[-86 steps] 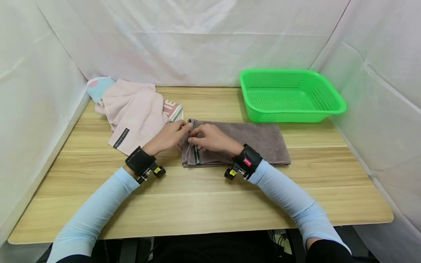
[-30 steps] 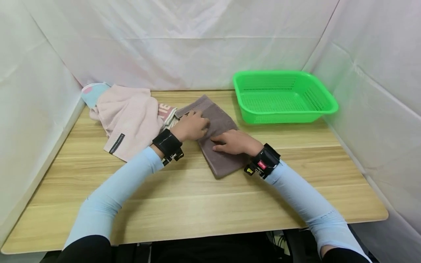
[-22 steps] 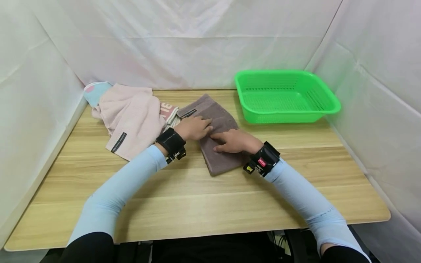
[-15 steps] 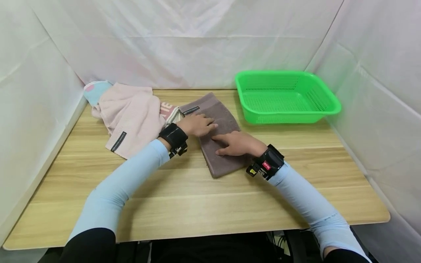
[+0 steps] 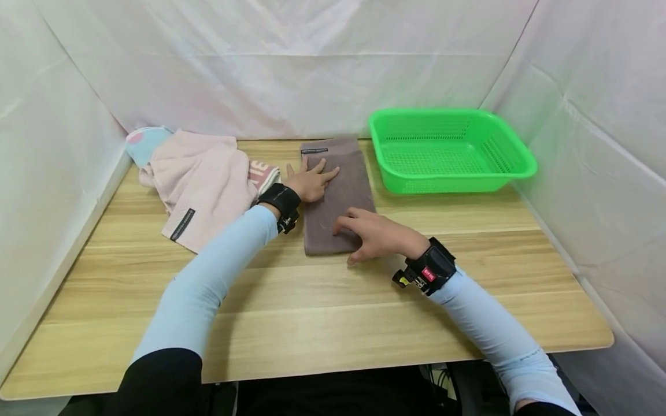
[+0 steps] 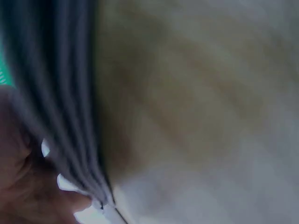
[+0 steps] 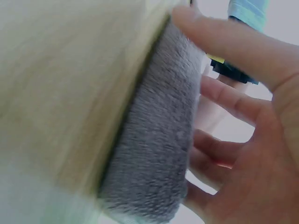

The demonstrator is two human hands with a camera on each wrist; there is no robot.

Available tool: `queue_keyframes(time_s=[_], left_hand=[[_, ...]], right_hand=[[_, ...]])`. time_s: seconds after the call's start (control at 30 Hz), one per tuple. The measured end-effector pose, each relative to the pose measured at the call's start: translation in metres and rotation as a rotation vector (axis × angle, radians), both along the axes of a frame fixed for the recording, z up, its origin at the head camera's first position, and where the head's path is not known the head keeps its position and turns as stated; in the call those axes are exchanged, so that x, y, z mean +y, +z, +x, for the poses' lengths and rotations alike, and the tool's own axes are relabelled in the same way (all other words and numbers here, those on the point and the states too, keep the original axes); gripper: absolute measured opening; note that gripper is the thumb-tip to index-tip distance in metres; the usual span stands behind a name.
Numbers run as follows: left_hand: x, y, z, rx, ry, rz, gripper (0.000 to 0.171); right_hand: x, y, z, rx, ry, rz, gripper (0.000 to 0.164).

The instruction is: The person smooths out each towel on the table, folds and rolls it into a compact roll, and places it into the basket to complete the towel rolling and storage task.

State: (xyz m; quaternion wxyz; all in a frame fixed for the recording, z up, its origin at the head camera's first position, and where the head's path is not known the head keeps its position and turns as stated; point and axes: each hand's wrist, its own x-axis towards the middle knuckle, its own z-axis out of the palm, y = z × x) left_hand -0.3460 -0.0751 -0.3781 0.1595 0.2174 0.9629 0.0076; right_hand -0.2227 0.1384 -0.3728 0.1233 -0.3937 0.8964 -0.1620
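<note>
A grey-brown towel (image 5: 340, 182), folded into a narrow strip, lies lengthwise away from me, its dark label at the far end. Fingers spread, my left hand (image 5: 308, 184) rests on its left side. My right hand (image 5: 378, 234) is at the near right corner, fingertips on top and thumb by the near edge. The right wrist view shows the towel's thick plush edge (image 7: 154, 126) between the parted thumb and fingers, not squeezed. Several stacked folds (image 6: 60, 93) show in the left wrist view beside part of the left hand (image 6: 23, 182).
To the left, a rumpled pale pink towel (image 5: 208, 179) lies over other cloths, including a light blue one (image 5: 147, 144) and one with lettering (image 5: 262, 174). A green perforated basket (image 5: 452, 185) stands at the back right. White sheeting (image 5: 302, 86) encloses the wooden table (image 5: 312, 323).
Earlier the towel lay crosswise, then slanted with its label end up-left. Now it is turned straight, pointing away. The left hand has moved forward with fingers spread; the right shifted to the near corner.
</note>
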Motion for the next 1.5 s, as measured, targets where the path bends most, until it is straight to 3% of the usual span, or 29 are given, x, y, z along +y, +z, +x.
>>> queue_keyframes(time_s=[0.13, 0.27, 0.37, 0.53, 0.7, 0.83, 0.93, 1.13, 1.2, 1.37, 1.5], left_hand=[[0.001, -0.01, -0.002, 0.069, 0.048, -0.003, 0.057], [0.002, -0.009, 0.006, 0.078, 0.046, 0.0, 0.055], [0.001, 0.0, 0.022, 0.092, -0.007, 0.052, 0.051], [-0.002, 0.015, 0.058, 0.124, -0.176, 0.191, 0.027], [-0.003, 0.026, 0.096, 0.056, -0.29, 0.247, 0.037], [-0.002, 0.031, 0.112, 0.017, -0.349, 0.244, 0.033], [-0.001, 0.031, 0.114, 0.026, -0.368, 0.253, 0.028], [-0.009, 0.023, 0.106, 0.049, -0.344, 0.322, 0.03], [-0.012, 0.02, 0.103, 0.021, -0.329, 0.362, 0.028], [-0.016, 0.015, 0.095, -0.044, -0.305, 0.424, 0.025], [-0.018, 0.014, 0.09, -0.062, -0.26, 0.458, 0.028]], right_hand=[[-0.005, -0.006, -0.001, 0.071, -0.016, 0.005, 0.052], [-0.009, -0.008, -0.002, 0.171, -0.013, 0.04, 0.042], [-0.012, -0.007, -0.002, 0.183, -0.006, 0.054, 0.037], [-0.011, -0.007, -0.011, 0.138, 0.005, 0.025, 0.03], [-0.003, -0.011, -0.023, 0.076, 0.03, -0.044, 0.013], [-0.001, -0.012, -0.03, -0.003, 0.028, -0.088, 0.019], [-0.001, -0.012, -0.034, -0.058, 0.008, -0.098, 0.03], [0.0, -0.016, -0.043, -0.119, -0.032, -0.203, 0.023], [0.002, -0.016, -0.045, -0.06, -0.04, -0.221, 0.015], [0.003, -0.005, -0.04, 0.225, -0.068, -0.131, 0.006], [-0.002, 0.007, -0.031, 0.317, -0.062, -0.027, 0.013]])
